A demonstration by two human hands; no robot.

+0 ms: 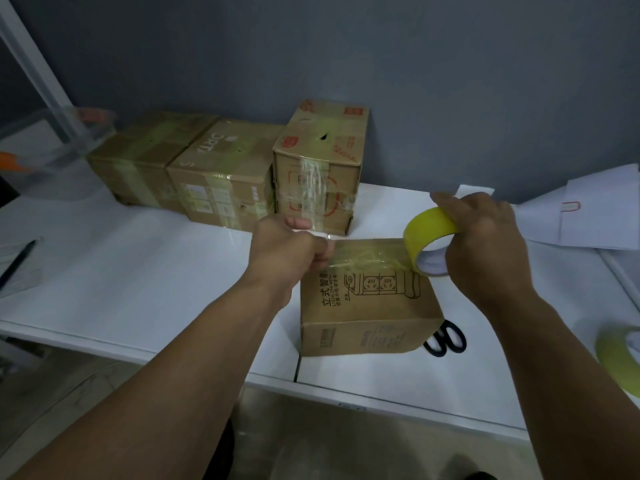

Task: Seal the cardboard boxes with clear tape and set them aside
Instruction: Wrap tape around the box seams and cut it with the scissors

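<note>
A brown cardboard box [367, 303] sat on the white table [138, 278], close to the near edge; it had black writing and a drawing on top. The person's left hand [287, 252] was just over the far left corner of this box; its fingers were curled tight, pinching the loose end of the clear tape [367, 259]. The right hand [485, 244] was over the far right corner of the box; its fingers and thumb were wrapped round a yellow tape roll [431, 233]. A strip of tape was stretched between the two hands, across the far part of the box top; I could not tell if it was stuck down yet.

Behind the box, against the grey wall, three taped boxes stood in a row; the tall one [320, 164] was nearest, then a middle one [221, 178], then the far left one [138, 157]. Black scissors [446, 339] lay just right of the box, partly hidden by it; another tape roll [620, 358] lay further right, at the edge of view. White papers [588, 216] lay behind and right of the box; a black pen [17, 261] lay far to its left.
</note>
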